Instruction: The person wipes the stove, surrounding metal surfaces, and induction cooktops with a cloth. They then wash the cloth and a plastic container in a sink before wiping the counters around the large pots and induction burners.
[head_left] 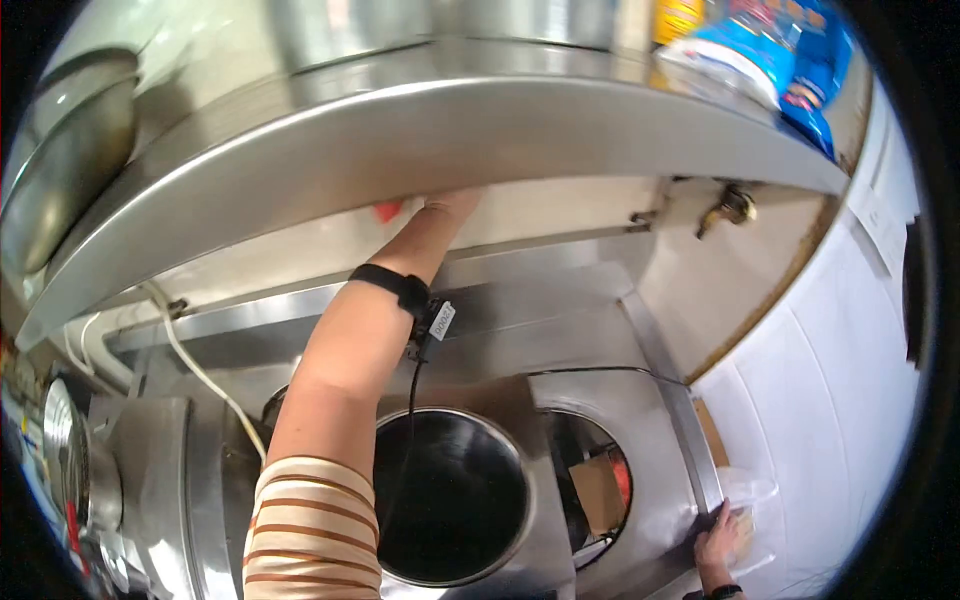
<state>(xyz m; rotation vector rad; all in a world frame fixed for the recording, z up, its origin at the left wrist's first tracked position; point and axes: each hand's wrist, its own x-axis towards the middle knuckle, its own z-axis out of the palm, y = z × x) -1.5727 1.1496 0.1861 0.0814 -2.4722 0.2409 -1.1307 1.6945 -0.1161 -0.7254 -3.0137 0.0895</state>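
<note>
My left arm, in a striped sleeve with a black wrist strap (392, 287), stretches up and away to the wall under the steel shelf. Only the back part of my left hand (455, 201) shows; the shelf's front hides its fingers and whatever they touch. Just left of it, a small red thing (388, 211) peeks out below the shelf edge. At the lower right, my right hand (722, 542) rests by the edge of the steel counter (655, 480), its visible fingers apart. A clear plastic bag (757, 505) with something pale in it lies against that hand.
A steel shelf (480, 120) spans the view above my arm, with blue packets (765, 55) on it. Below are a round dark pot opening (450, 500) and a round hole (592, 485) with cardboard inside. A brass tap (735, 206) juts from the wall. Metal bowls (80, 160) stand left.
</note>
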